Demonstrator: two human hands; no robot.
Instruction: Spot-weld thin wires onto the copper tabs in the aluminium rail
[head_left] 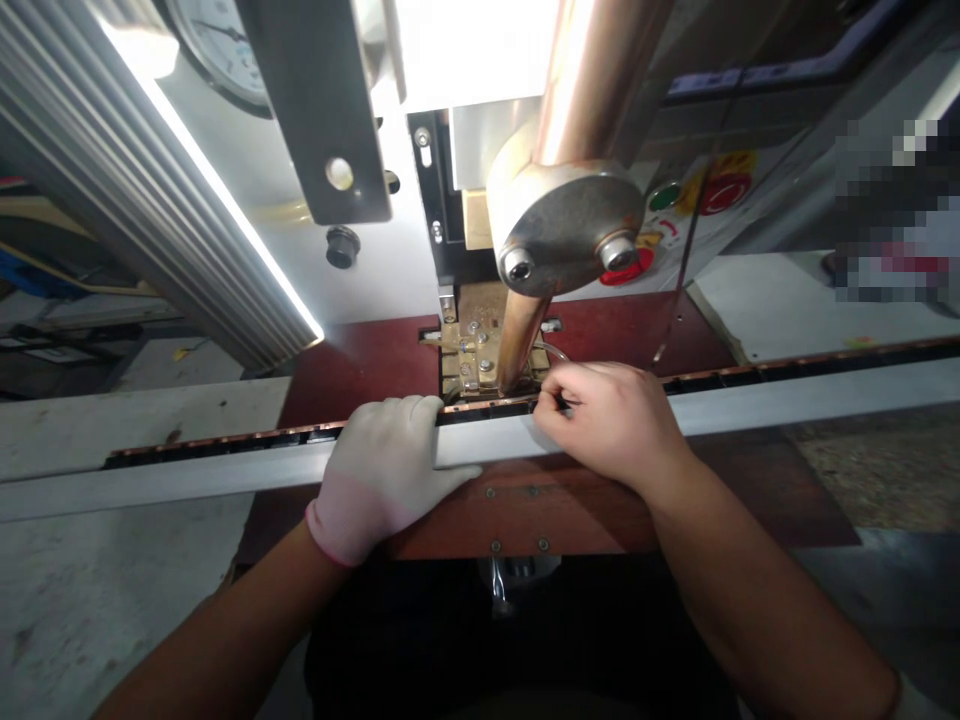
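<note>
A long light-grey rail (240,485) lies across the machine's work table, with a copper-coloured strip and dark pieces (300,437) along its far edge. My left hand (386,470), in a white glove with a pink cuff, is wrapped over the rail, its thumb lying along the near side. Bare, my right hand (607,415) is closed in a pinch at the rail's far edge; a small dark bit shows at its fingertips, too hidden to name. Between my hands, a copper rod (521,345) comes down from the machine close to the strip.
Behind the rod sits a brass fixture (480,350) with screws. A round metal clamp head (570,230) hangs above. To the right are a green button (664,196) and a red emergency stop button (724,193). A pressure gauge (225,40) is at upper left. The reddish-brown board (360,360) lies beneath.
</note>
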